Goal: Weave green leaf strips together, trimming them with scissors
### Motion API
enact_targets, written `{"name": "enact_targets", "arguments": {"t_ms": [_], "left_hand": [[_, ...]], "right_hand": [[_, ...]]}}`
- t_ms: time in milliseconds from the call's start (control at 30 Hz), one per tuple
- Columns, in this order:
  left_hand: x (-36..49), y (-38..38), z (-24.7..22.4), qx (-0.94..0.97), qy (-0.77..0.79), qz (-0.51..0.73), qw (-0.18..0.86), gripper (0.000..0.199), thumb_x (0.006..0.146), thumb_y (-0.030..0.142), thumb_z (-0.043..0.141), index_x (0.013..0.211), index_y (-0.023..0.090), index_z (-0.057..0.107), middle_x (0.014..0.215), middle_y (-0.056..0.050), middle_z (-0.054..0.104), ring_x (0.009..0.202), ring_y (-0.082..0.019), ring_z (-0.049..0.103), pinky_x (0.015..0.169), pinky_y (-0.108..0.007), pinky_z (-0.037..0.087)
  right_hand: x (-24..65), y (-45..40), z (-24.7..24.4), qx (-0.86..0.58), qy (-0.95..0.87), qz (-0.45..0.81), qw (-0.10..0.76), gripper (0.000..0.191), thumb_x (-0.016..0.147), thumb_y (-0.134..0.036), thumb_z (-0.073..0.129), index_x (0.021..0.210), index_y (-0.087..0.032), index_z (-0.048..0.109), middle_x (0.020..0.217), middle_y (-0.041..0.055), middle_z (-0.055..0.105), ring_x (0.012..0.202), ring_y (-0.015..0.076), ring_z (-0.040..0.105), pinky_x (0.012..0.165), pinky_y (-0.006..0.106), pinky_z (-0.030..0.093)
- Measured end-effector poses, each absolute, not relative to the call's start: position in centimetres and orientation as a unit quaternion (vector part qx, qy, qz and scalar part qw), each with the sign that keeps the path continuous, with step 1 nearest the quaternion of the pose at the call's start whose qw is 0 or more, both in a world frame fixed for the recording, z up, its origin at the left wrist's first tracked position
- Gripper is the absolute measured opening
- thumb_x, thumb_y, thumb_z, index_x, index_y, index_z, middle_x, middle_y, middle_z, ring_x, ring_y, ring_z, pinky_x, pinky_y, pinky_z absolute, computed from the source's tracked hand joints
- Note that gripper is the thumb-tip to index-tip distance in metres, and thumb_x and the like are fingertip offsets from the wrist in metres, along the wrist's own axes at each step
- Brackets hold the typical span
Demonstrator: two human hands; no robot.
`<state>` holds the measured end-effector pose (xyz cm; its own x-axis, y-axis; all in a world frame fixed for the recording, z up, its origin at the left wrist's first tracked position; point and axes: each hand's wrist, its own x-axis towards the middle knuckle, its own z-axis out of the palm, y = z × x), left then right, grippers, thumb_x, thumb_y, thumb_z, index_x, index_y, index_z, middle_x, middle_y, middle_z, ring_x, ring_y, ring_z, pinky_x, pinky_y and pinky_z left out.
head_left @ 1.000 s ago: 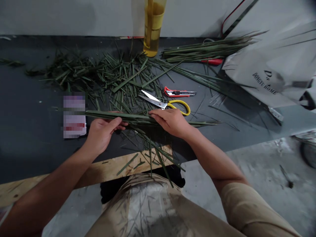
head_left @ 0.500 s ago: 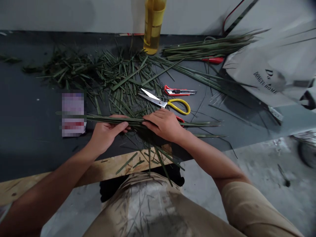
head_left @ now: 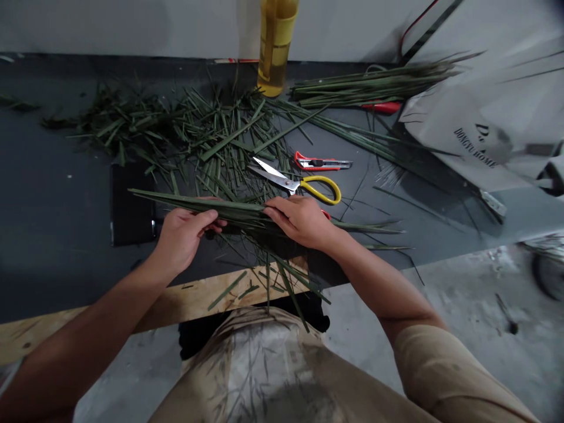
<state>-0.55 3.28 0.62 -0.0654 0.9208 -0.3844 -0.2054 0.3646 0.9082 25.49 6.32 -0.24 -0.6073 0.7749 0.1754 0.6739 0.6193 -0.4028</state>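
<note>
A bundle of long green leaf strips [head_left: 238, 208] stretches crosswise between my hands, low over the dark table. My left hand [head_left: 187, 232] is closed around its left part, thumb on top. Further right, my right hand [head_left: 299, 220] grips the same bundle, with strip ends poking out beyond it. Just behind that hand lie yellow-handled scissors [head_left: 321, 187], blades apart, one handle partly hidden. A red box cutter [head_left: 324, 162] lies beyond them. Some strips hang down over the wooden table edge [head_left: 176, 299].
Cut leaf pieces [head_left: 176, 126] are heaped behind my hands. A dark phone [head_left: 131, 217] lies at left. At the back stand a bottle of yellow liquid [head_left: 275, 53] and, to its right, a pile of uncut strips [head_left: 370, 85]. A white printed bag [head_left: 476, 129] sits at right.
The bundle's left end has swung up and its strips have fanned a little. My left hand has shifted slightly left, my right hand slightly right. The phone's screen has gone dark.
</note>
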Motion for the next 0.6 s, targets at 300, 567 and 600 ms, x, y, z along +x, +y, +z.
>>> {"name": "enact_targets", "arguments": {"t_ms": [300, 567, 600], "left_hand": [[-0.69, 2.98, 0.63, 0.356, 0.553, 0.454, 0.601, 0.013, 0.071, 0.024, 0.085, 0.065, 0.018, 0.076, 0.069, -0.003, 0.076, 0.066, -0.016, 0.070, 0.062, -0.025, 0.054], [-1.15, 2.97, -0.07, 0.389, 0.561, 0.432, 0.589, 0.015, 0.076, 0.028, 0.085, 0.064, 0.020, 0.080, 0.075, -0.005, 0.079, 0.069, -0.016, 0.069, 0.066, -0.026, 0.054], [-1.22, 2.95, -0.21, 0.395, 0.564, 0.429, 0.585, 0.015, 0.076, 0.029, 0.085, 0.065, 0.020, 0.081, 0.075, -0.005, 0.080, 0.070, -0.016, 0.069, 0.067, -0.026, 0.054]], "right_hand": [[25.86, 6.54, 0.03, -0.441, -0.865, 0.194, 0.139, 0.046, 0.112, -0.041, 0.034, 0.122, -0.015, 0.071, 0.072, 0.0055, 0.067, 0.064, 0.0171, 0.057, 0.066, 0.030, 0.037], [25.53, 6.51, -0.36, -0.468, -0.857, 0.157, 0.145, 0.044, 0.112, -0.039, 0.033, 0.125, -0.015, 0.068, 0.074, 0.0061, 0.070, 0.059, 0.0172, 0.055, 0.061, 0.031, 0.034], [25.51, 6.55, -0.43, -0.462, -0.859, 0.155, 0.158, 0.043, 0.112, -0.038, 0.034, 0.122, -0.015, 0.069, 0.077, 0.0069, 0.072, 0.062, 0.0176, 0.058, 0.062, 0.031, 0.036]]}}
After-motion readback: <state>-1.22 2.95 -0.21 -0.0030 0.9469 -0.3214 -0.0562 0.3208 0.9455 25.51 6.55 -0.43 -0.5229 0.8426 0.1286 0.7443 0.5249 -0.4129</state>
